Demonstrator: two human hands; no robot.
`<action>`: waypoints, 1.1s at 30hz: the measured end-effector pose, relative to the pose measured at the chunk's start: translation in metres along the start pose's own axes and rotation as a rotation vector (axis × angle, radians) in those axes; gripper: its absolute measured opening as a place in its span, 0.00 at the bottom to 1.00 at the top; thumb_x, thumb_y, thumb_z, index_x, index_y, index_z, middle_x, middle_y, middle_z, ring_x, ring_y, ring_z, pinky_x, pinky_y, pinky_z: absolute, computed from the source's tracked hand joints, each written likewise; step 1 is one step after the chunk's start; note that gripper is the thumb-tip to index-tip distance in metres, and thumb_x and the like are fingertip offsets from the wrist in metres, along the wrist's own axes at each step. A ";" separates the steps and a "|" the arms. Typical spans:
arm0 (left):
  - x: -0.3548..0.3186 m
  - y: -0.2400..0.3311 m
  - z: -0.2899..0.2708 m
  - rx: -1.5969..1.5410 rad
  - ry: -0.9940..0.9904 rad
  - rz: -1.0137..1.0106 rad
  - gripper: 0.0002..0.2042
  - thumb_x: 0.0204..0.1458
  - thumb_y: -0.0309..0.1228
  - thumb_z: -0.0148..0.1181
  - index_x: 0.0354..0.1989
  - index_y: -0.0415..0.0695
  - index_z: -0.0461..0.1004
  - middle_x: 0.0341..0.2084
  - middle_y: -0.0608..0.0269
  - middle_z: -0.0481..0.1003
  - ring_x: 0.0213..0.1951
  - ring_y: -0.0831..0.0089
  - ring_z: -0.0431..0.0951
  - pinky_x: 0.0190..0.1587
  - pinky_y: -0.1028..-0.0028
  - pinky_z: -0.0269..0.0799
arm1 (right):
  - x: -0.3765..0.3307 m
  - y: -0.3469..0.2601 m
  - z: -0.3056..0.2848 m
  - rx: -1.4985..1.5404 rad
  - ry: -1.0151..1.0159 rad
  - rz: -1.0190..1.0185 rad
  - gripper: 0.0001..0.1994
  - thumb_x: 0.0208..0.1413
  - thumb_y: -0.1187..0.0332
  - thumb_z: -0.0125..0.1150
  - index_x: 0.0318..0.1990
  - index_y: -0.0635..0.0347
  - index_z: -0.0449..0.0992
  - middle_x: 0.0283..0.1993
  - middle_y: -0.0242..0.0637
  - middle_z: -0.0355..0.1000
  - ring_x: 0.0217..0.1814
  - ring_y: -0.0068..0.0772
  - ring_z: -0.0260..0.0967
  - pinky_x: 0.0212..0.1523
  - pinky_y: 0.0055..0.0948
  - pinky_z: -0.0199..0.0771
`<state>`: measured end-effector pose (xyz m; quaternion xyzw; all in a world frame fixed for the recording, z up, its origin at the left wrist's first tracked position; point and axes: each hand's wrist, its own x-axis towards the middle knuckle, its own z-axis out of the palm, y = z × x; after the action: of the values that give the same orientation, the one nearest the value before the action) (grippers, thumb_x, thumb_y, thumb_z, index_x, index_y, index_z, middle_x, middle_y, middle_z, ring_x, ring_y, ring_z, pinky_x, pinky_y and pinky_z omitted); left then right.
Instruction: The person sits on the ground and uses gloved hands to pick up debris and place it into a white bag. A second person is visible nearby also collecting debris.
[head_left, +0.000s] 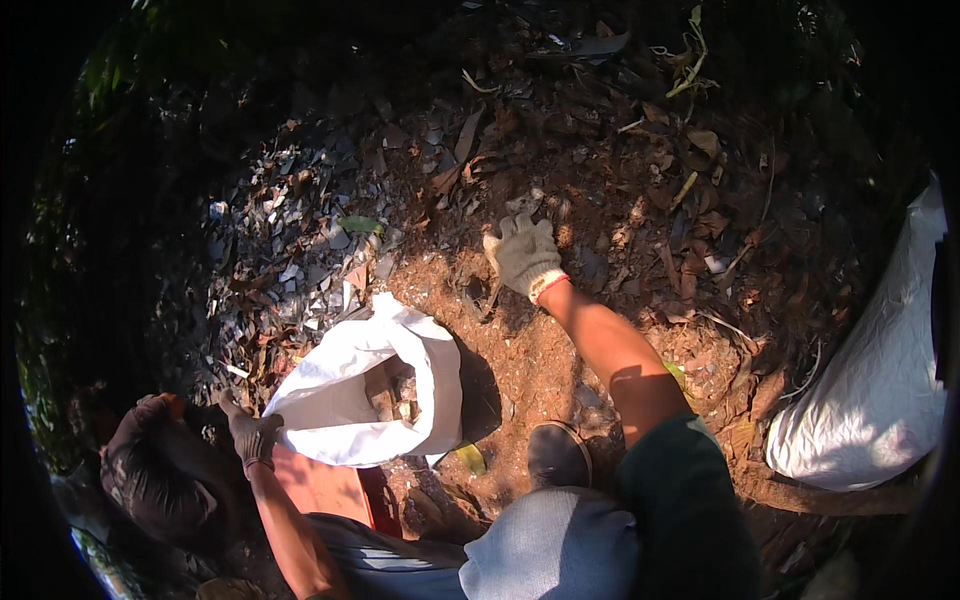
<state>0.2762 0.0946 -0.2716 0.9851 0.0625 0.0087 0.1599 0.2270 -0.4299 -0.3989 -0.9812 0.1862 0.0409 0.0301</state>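
My right hand [525,255], in a pale knitted glove with a red cuff, reaches out over the littered soil. Its fingers are spread, tips down at the dirt beside a small pale lump [525,203]; nothing shows in its grip. Nearer me stands a white woven sack [445,385], its mouth folded wide and several flat pieces [380,390] inside. My left hand [252,432], in a darker glove, is closed at the sack's left rim, its fingertips partly hidden. An orange-red board or box [318,487] lies under the sack's near side.
Flat grey shards [290,270] and dry leaves cover the far-left ground. A full white sack [860,420] leans at right. Another person's dark-clad form [165,480] is close at left. My knee [550,545] and boot [560,455] are below centre.
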 end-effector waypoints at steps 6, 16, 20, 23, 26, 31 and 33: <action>-0.025 0.029 -0.006 -0.158 0.003 -0.011 0.40 0.36 0.28 0.69 0.64 0.38 0.62 0.42 0.48 0.78 0.43 0.58 0.80 0.49 0.63 0.76 | -0.031 0.033 -0.063 0.330 0.112 -0.067 0.14 0.58 0.61 0.61 0.49 0.54 0.80 0.58 0.45 0.74 0.56 0.48 0.76 0.51 0.50 0.80; -0.033 0.065 0.016 -0.574 -0.359 0.167 0.39 0.36 0.23 0.71 0.63 0.37 0.63 0.48 0.51 0.76 0.47 0.64 0.79 0.49 0.65 0.78 | -0.107 -0.095 -0.121 1.075 0.010 -0.599 0.31 0.63 0.63 0.63 0.71 0.61 0.64 0.67 0.49 0.70 0.66 0.35 0.71 0.59 0.33 0.75; -0.034 0.059 0.006 -0.113 0.326 0.423 0.32 0.43 0.27 0.71 0.60 0.35 0.66 0.48 0.43 0.75 0.49 0.47 0.78 0.55 0.57 0.75 | -0.090 -0.053 -0.076 1.692 0.075 0.156 0.20 0.65 0.63 0.56 0.62 0.61 0.67 0.44 0.46 0.78 0.38 0.30 0.77 0.33 0.31 0.80; -0.087 0.111 -0.001 -0.123 0.133 0.714 0.30 0.47 0.35 0.72 0.58 0.36 0.68 0.47 0.42 0.75 0.52 0.42 0.76 0.57 0.53 0.72 | -0.102 -0.028 -0.015 0.930 -0.037 0.030 0.14 0.60 0.69 0.56 0.51 0.62 0.74 0.38 0.45 0.77 0.40 0.43 0.78 0.42 0.38 0.81; -0.160 0.148 0.034 -0.029 -0.213 0.744 0.25 0.52 0.39 0.66 0.53 0.34 0.71 0.46 0.42 0.76 0.49 0.44 0.79 0.52 0.53 0.76 | -0.121 -0.060 0.055 0.307 0.010 -0.433 0.17 0.56 0.68 0.58 0.53 0.61 0.75 0.48 0.45 0.76 0.50 0.53 0.76 0.50 0.42 0.78; -0.118 0.099 0.089 0.173 -0.445 0.667 0.12 0.54 0.35 0.59 0.37 0.37 0.75 0.29 0.42 0.79 0.38 0.45 0.82 0.40 0.54 0.80 | -0.127 -0.118 0.058 -0.022 -0.102 -0.387 0.28 0.56 0.59 0.55 0.63 0.61 0.74 0.73 0.44 0.59 0.77 0.48 0.52 0.69 0.56 0.53; -0.089 0.091 0.048 -0.158 -0.315 0.513 0.17 0.57 0.44 0.63 0.30 0.40 0.76 0.27 0.43 0.77 0.33 0.42 0.78 0.39 0.51 0.72 | -0.130 -0.120 0.053 -0.029 -0.158 -0.411 0.28 0.59 0.56 0.53 0.64 0.61 0.74 0.75 0.45 0.59 0.79 0.48 0.49 0.70 0.62 0.50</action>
<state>0.2007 -0.0167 -0.2878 0.9424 -0.2147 -0.0990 0.2365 0.1473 -0.2675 -0.4341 -0.9926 -0.0210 0.1134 0.0383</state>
